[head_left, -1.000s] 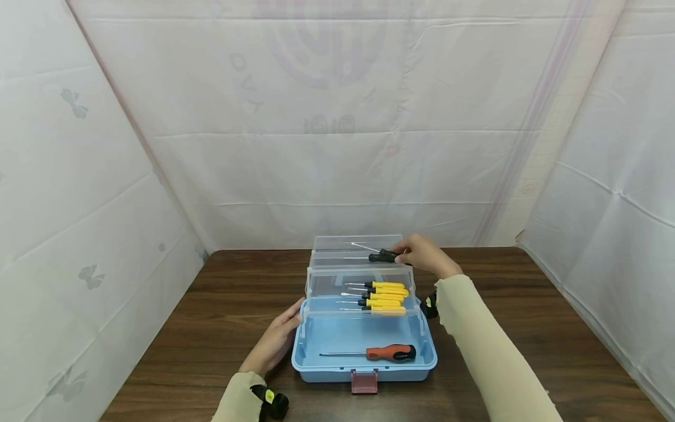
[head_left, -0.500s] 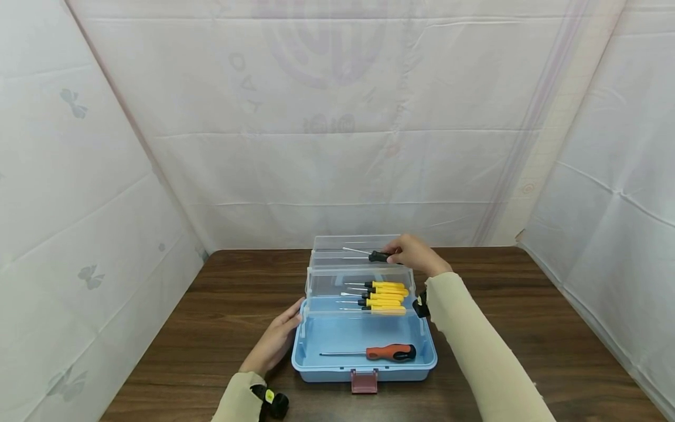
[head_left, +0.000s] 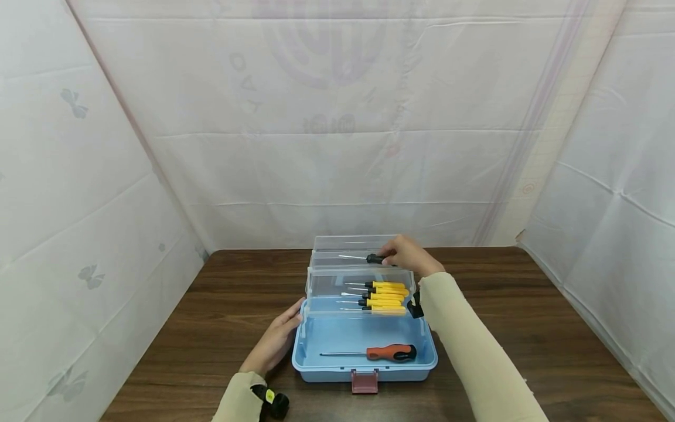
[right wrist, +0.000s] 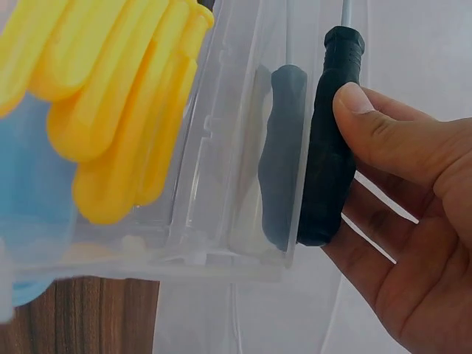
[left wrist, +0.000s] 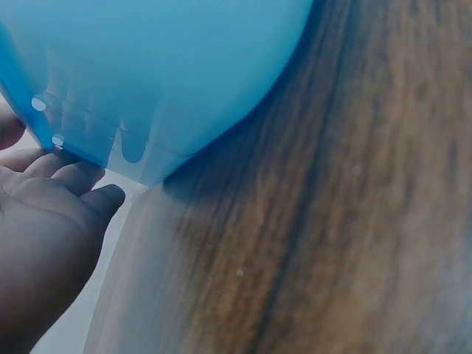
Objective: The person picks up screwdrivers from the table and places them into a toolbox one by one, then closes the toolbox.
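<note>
The right hand (head_left: 407, 256) is out over the far, clear top tray (head_left: 348, 243) of the open toolbox (head_left: 364, 334), thumb and fingers curled round the handle of a black screwdriver (right wrist: 328, 140), and the wrist view shows that handle lying right against the tray's see-through wall, its shaft pointing off to the left. The left hand (head_left: 274, 343) lies with straight, relaxed fingers against the blue box's left side, holding nothing, just bracing it on the wooden table (head_left: 221, 305). One tier nearer sit the yellow screwdrivers (head_left: 385, 296), packed side by side, and an orange-handled screwdriver (head_left: 390, 352) lies alone in the blue bottom tray. To do this well, I judge the black tool wants to be kept level and parallel to the tray's long side, so the thin tip doesn't catch the clear wall; whether the handle rests on the tray floor yet, I cannot tell. Steady pressure from that bracing hand looks wise, since the stepped trays could tip or slide if nudged from the far end.
</note>
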{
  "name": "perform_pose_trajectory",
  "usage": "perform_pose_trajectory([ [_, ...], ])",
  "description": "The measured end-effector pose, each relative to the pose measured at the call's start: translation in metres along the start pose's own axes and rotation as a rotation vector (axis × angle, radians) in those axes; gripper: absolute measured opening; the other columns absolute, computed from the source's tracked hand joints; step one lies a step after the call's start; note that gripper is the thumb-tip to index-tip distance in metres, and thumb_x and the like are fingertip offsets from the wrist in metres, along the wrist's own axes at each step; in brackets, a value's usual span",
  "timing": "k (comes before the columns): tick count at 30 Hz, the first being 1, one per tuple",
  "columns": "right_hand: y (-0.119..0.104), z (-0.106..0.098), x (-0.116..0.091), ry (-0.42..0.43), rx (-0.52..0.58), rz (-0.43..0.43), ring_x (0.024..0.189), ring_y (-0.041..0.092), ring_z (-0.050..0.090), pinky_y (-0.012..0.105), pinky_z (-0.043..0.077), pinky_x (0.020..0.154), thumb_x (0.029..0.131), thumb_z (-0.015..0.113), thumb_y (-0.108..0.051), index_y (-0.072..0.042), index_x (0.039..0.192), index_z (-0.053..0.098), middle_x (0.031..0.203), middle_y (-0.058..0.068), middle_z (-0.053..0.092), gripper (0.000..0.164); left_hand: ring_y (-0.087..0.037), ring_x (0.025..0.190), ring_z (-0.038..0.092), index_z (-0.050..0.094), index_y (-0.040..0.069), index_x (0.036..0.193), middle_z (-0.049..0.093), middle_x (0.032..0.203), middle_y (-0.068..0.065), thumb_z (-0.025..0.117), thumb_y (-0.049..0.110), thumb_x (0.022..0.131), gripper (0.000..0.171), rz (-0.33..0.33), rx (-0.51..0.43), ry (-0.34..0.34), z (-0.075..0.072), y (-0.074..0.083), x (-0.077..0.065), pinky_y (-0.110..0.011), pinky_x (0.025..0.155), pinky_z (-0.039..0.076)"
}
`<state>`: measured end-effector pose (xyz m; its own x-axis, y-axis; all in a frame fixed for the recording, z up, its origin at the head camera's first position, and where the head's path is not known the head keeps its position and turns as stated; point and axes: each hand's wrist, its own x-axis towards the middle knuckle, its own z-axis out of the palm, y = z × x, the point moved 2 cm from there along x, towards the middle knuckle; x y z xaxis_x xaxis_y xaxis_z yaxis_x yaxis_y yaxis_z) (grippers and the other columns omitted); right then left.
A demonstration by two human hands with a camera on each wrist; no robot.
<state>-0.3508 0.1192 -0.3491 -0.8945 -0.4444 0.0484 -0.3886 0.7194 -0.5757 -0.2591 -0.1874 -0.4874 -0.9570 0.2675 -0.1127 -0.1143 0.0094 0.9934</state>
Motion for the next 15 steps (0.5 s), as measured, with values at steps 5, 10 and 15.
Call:
perform_pose_trajectory([
  [5,-0.002,0.0027,0.0011,-0.008,0.001,0.009,0.097,0.024,0.065,0.042,0.055,0.089,0.089,0.063,-0.001,-0.001,0.112,0.071,0.112,0.014,0.069,0.024,-0.034,0.149,0.009,0.023,0.006,0.152,0.016,0.16,-0.016,0.045,0.023,0.101,0.059,0.001,-0.012,-0.006,-0.0004,-0.0005,0.0008,-0.054,0.118,0.011],
  [10,-0.0042,0.0043,0.0012,-0.026,0.006,0.024,0.101,0.026,0.065,0.041,0.055,0.089,0.09,0.062,-0.003,-0.001,0.113,0.07,0.114,0.015,0.068,0.024,-0.034,0.149,0.008,0.023,0.005,0.152,0.015,0.161,-0.016,0.046,0.024,0.101,0.059,-0.001,-0.012,-0.009,-0.0002,-0.0005,0.0005,-0.054,0.118,0.01],
  [15,-0.0053,0.0061,0.0017,-0.033,0.009,0.036,0.102,0.027,0.066,0.04,0.056,0.088,0.091,0.062,-0.003,-0.001,0.113,0.07,0.115,0.015,0.068,0.024,-0.035,0.149,0.007,0.022,0.005,0.152,0.014,0.161,-0.016,0.046,0.025,0.101,0.06,0.0,-0.006,-0.012,0.0004,0.0001,-0.0003,-0.054,0.118,0.01],
])
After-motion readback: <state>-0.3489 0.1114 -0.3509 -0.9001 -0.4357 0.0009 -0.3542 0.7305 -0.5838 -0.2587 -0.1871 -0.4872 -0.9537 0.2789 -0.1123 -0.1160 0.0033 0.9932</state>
